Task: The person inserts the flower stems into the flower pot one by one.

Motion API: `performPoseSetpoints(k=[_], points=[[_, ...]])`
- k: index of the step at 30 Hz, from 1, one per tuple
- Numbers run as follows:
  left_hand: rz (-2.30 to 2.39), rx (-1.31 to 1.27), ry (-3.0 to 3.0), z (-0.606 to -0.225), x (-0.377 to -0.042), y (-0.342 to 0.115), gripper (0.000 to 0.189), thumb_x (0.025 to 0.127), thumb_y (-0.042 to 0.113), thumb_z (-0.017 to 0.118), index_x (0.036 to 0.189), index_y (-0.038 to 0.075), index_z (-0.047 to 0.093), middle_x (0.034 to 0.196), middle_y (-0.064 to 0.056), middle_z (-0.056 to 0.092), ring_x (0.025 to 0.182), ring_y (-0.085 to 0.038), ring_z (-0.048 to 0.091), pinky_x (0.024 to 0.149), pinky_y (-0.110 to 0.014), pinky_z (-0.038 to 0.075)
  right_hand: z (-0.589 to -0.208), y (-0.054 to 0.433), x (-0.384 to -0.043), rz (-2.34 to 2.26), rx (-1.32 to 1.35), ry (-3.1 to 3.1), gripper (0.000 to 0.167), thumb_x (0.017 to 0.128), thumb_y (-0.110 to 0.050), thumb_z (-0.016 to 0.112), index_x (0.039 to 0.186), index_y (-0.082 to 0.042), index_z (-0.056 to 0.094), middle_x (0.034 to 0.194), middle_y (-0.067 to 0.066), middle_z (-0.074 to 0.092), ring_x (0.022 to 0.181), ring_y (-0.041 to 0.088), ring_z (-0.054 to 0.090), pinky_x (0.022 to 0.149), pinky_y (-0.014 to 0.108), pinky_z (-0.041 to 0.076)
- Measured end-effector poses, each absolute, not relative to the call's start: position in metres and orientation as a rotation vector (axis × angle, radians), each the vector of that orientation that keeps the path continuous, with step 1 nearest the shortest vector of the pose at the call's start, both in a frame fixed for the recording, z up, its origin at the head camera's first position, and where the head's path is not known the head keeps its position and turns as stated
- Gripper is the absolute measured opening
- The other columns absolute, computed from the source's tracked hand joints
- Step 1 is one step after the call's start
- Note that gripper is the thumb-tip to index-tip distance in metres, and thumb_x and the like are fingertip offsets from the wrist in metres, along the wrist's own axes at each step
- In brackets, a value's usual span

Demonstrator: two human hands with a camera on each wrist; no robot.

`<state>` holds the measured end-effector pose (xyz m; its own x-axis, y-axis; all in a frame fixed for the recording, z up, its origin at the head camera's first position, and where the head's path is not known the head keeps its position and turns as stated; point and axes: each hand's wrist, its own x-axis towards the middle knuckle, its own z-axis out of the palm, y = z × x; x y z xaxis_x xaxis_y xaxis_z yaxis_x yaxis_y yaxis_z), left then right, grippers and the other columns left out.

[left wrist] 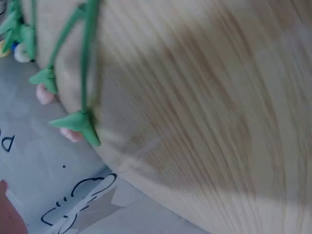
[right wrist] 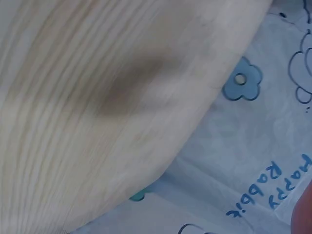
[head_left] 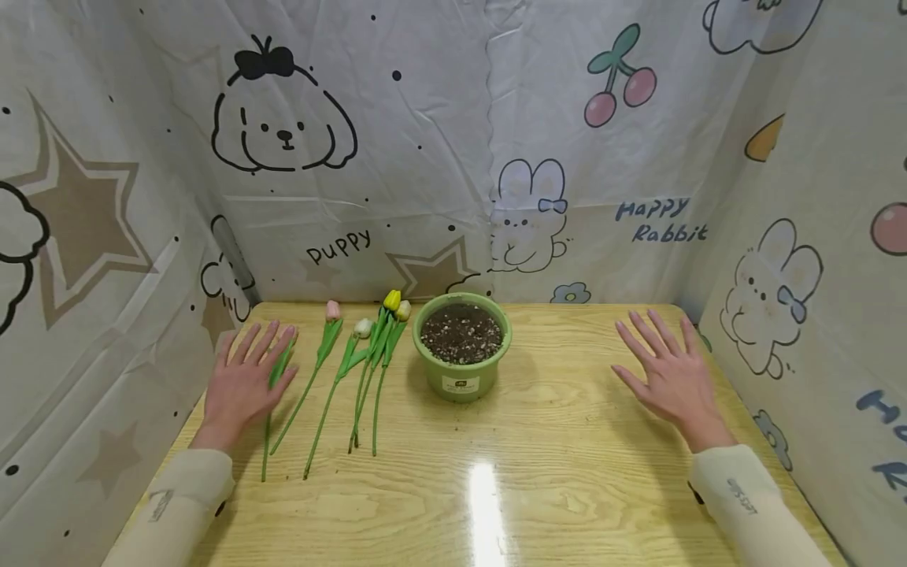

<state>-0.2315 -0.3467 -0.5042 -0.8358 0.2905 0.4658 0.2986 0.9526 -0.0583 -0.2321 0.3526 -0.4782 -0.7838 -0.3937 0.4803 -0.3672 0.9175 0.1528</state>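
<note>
My left hand [head_left: 248,382], fingers spread and straight, is over the left side of the table and holds nothing. It partly hides the leftmost artificial tulip, whose green stem [head_left: 266,449] shows beside the thumb. To its right lie a pink tulip [head_left: 333,312], a white tulip [head_left: 363,328] and a bunch with a yellow tulip [head_left: 393,300]. A green flowerpot [head_left: 462,383] filled with dark soil [head_left: 462,334] stands upright at the back centre. My right hand [head_left: 673,378] is spread above the right side, fingers straight and nothing in it.
The wooden table [head_left: 567,488] has a printed cloth curtain [head_left: 425,142] close behind it and along both sides. In the right wrist view the table edge meets the cloth [right wrist: 219,141]. A bright reflection lies on the table's front middle.
</note>
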Motion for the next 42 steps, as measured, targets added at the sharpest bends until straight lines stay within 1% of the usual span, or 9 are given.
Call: performPoseSetpoints(k=[4, 10, 15, 23, 27, 30, 34, 37, 42], points=[[-0.148, -0.264, -2.684, -0.500, -0.226, -0.340, 0.072, 0.103, 0.045, 0.059, 0.165, 0.028, 0.027, 0.162, -0.013, 0.042, 0.145, -0.041, 0.037, 0.122, -0.063, 0.023, -0.471, 0.340, -0.231, -0.011, 0.514, -2.576, 0.080, 0.103, -0.074, 0.023, 0.164, -0.024, 0.030, 0.172, 0.003, 0.027, 0.162, 0.022, 0.008, 0.130, 0.059, 0.002], [-0.492, -0.108, -2.724, -0.495, -0.219, -0.340, 0.069, 0.108, 0.047, 0.051, 0.167, 0.026, 0.021, 0.152, -0.025, 0.049, 0.135, -0.050, 0.044, 0.109, -0.072, 0.032, -0.464, 0.318, -0.232, 0.119, 0.486, -2.560, 0.076, 0.104, -0.070, 0.031, 0.164, -0.024, 0.031, 0.164, 0.009, 0.040, 0.160, 0.026, 0.018, 0.128, 0.063, 0.012], [-0.910, 0.021, -2.692, -0.490, -0.215, -0.345, 0.065, 0.112, 0.043, 0.041, 0.167, 0.014, 0.020, 0.150, -0.032, 0.048, 0.129, -0.053, 0.048, 0.096, -0.072, 0.041, -0.459, 0.300, -0.234, 0.330, 0.485, -2.533, 0.074, 0.104, -0.063, 0.042, 0.163, -0.020, 0.034, 0.162, 0.013, 0.042, 0.158, 0.032, 0.022, 0.130, 0.059, 0.008], [-1.377, 0.348, -2.628, -0.491, -0.209, -0.357, 0.072, 0.111, 0.053, 0.028, 0.167, 0.010, 0.013, 0.155, -0.034, 0.039, 0.139, -0.053, 0.042, 0.106, -0.067, 0.040, -0.449, 0.269, -0.240, 0.681, 0.527, -2.468, 0.066, 0.104, -0.039, 0.057, 0.162, -0.015, 0.037, 0.162, 0.016, 0.041, 0.154, 0.041, 0.028, 0.126, 0.064, 0.017], [-1.489, 0.461, -2.594, -0.494, -0.208, -0.362, 0.072, 0.111, 0.051, 0.027, 0.166, 0.007, 0.013, 0.155, -0.030, 0.042, 0.131, -0.041, 0.051, 0.109, -0.059, 0.040, -0.444, 0.256, -0.242, 0.804, 0.542, -2.473, 0.064, 0.105, -0.033, 0.058, 0.161, -0.013, 0.037, 0.163, 0.017, 0.040, 0.153, 0.042, 0.029, 0.122, 0.069, 0.021], [-1.521, 0.493, -2.599, -0.497, -0.205, -0.367, 0.070, 0.112, 0.047, 0.027, 0.165, 0.003, 0.014, 0.154, -0.028, 0.045, 0.112, -0.018, 0.060, 0.106, -0.049, 0.043, -0.442, 0.246, -0.244, 0.893, 0.555, -2.485, 0.063, 0.105, -0.029, 0.057, 0.162, -0.014, 0.036, 0.164, 0.017, 0.038, 0.154, 0.042, 0.029, 0.120, 0.072, 0.022], [-1.552, 0.531, -2.631, -0.501, -0.203, -0.374, 0.069, 0.113, 0.042, 0.028, 0.163, -0.003, 0.014, 0.154, -0.031, 0.044, 0.091, 0.009, 0.053, 0.093, -0.029, 0.050, -0.439, 0.232, -0.246, 1.003, 0.571, -2.502, 0.061, 0.106, -0.027, 0.056, 0.162, -0.017, 0.035, 0.165, 0.015, 0.037, 0.155, 0.041, 0.027, 0.121, 0.070, 0.022], [-1.601, 0.583, -2.623, -0.505, -0.202, -0.376, 0.068, 0.113, 0.039, 0.029, 0.162, -0.006, 0.015, 0.152, -0.032, 0.044, 0.085, 0.012, 0.054, 0.080, -0.020, 0.052, -0.438, 0.221, -0.248, 1.071, 0.579, -2.522, 0.059, 0.108, -0.027, 0.054, 0.163, -0.018, 0.034, 0.166, 0.014, 0.035, 0.155, 0.040, 0.026, 0.122, 0.070, 0.022], [-1.707, 0.664, -2.550, -0.511, -0.205, -0.375, 0.064, 0.113, 0.032, 0.032, 0.160, -0.010, 0.018, 0.141, -0.029, 0.049, 0.080, 0.006, 0.060, 0.070, -0.019, 0.057, -0.442, 0.206, -0.252, 1.237, 0.583, -2.544, 0.057, 0.110, -0.030, 0.051, 0.163, -0.020, 0.033, 0.166, 0.010, 0.035, 0.155, 0.037, 0.028, 0.122, 0.069, 0.023]])
